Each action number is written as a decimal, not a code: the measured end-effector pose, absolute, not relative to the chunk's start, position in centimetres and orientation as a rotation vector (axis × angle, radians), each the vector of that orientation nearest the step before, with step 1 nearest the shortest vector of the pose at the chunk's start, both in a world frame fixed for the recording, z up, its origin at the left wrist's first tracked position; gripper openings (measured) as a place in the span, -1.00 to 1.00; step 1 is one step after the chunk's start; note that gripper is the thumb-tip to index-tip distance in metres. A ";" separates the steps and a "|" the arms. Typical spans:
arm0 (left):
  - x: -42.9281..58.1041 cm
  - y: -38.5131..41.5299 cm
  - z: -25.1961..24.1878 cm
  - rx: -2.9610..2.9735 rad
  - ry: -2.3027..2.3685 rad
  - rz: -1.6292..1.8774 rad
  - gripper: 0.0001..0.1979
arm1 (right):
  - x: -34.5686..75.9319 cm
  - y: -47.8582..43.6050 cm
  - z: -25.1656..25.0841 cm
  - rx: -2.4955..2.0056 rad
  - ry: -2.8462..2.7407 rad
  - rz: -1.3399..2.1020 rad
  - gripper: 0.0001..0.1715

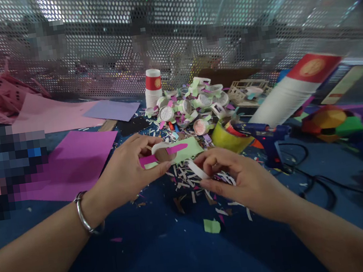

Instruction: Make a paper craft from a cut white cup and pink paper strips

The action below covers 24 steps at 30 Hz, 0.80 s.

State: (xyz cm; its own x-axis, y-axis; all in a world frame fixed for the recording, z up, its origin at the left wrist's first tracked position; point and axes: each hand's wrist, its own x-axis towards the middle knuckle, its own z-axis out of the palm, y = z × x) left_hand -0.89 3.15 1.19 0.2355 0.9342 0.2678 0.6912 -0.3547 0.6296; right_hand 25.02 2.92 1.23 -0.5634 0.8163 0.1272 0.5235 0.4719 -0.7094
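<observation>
My left hand (127, 170), with a silver bangle at its wrist, is closed on a small paper craft piece (164, 154). That piece has a curved white part and a magenta strip. A pale green paper strip (188, 147) reaches out from it to the right. Close beside it, my right hand (236, 175) pinches a narrow white curved paper piece (198, 169) between thumb and fingers. Beyond both hands lies a heap of small white, green and magenta paper crafts (193, 103).
A blue glue gun (271, 140) with a black cable stands on the right, by a yellow container (230, 137). Stacked paper cups (291, 90) lean behind it; another stack (153, 88) stands upright. Magenta paper (81, 162) lies left. Scraps (187, 177) litter the blue table (144, 257).
</observation>
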 end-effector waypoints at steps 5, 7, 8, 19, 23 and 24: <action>-1.0 3.2 0.8 2.050 1.422 0.855 -0.65 | 25.4 2.9 1.5 -1.081 -2.119 1.132 -0.83; -0.8 3.1 0.8 2.080 1.429 0.833 -0.64 | 25.3 2.8 1.7 -1.062 -2.066 1.233 -0.81; -0.7 3.0 0.8 2.100 1.437 0.825 -0.62 | 25.3 2.8 1.8 -1.052 -2.035 1.281 -0.80; 0.4 1.6 0.9 2.056 1.255 0.708 -0.59 | 25.7 2.4 2.5 -0.943 -2.046 1.280 -0.75; 0.9 1.0 0.8 1.906 1.172 0.653 -0.57 | 25.7 2.3 2.4 -0.957 -2.285 0.953 -0.79; 1.1 0.8 0.8 1.872 1.159 0.641 -0.56 | 25.6 2.2 2.4 -0.957 -2.334 0.896 -0.80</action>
State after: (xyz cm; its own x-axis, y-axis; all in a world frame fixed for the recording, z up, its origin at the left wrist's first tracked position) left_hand 1.06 0.83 0.84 0.4456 0.8952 0.0000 0.4757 -0.2368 0.8471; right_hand 25.63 2.23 2.43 -0.6518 0.7403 0.1646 0.4401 0.5460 -0.7129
